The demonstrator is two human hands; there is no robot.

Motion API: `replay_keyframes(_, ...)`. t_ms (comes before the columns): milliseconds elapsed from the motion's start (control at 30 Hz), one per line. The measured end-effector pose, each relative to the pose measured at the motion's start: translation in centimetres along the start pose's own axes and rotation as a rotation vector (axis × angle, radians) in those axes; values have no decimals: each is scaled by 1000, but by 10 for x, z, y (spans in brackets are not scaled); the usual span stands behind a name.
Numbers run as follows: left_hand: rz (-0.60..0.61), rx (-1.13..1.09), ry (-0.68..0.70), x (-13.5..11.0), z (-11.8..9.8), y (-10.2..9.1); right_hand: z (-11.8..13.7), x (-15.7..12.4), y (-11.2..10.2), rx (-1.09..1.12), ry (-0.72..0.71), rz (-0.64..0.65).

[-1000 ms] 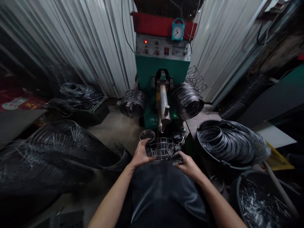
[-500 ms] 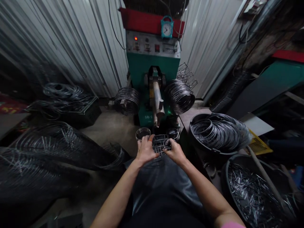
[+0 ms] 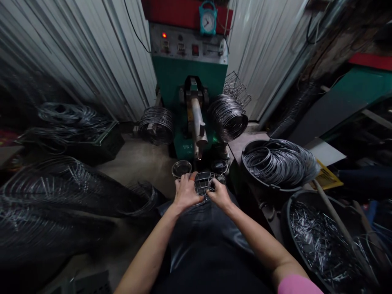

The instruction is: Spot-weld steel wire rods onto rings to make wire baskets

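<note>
In front of my lap lies a round wire grid (image 3: 201,184) with a rim and crossing wires. My left hand (image 3: 186,191) grips its left edge, thumb on the near side and an orange band on one finger. My right hand (image 3: 221,195) is closed over the grid's right part, pinching a small bundle of what look like short wire pieces (image 3: 211,185); its fingers partly hide them. Just beyond my hands, the tip of the green machine's (image 3: 190,65) metal arm (image 3: 198,122) points down. Two small round dishes (image 3: 181,168) flank that tip.
Wire coils (image 3: 157,124) hang on both sides of the machine. At right stand a tub of wire rings (image 3: 280,165) and a bucket of short metal pieces (image 3: 318,241) with a stick across it. Large stacks of wire rings (image 3: 55,188) fill the left.
The camera view has shifted slightly, moving the machine up and left in the picture. Both hands stay at the grid; the right fingers and the bundle have turned a little.
</note>
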State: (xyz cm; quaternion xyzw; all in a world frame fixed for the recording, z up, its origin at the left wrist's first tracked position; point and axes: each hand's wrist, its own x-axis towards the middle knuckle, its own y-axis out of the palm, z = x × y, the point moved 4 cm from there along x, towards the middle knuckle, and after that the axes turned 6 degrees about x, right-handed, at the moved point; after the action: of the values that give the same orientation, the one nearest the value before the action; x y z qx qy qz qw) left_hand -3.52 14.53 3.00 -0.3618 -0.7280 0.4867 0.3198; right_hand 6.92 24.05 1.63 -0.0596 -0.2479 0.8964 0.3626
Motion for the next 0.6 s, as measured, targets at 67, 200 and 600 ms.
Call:
replay_keyframes(67,6,-23,-6,1,2,0,-1,-1,0,30,-16,55)
replay_keyframes(200,12,-53,-28,5,5,-3,3,4,-6,15,-89,237)
replay_keyframes(600,17,-84,16,13,15,-6,16,8,-10,-214,-341,430)
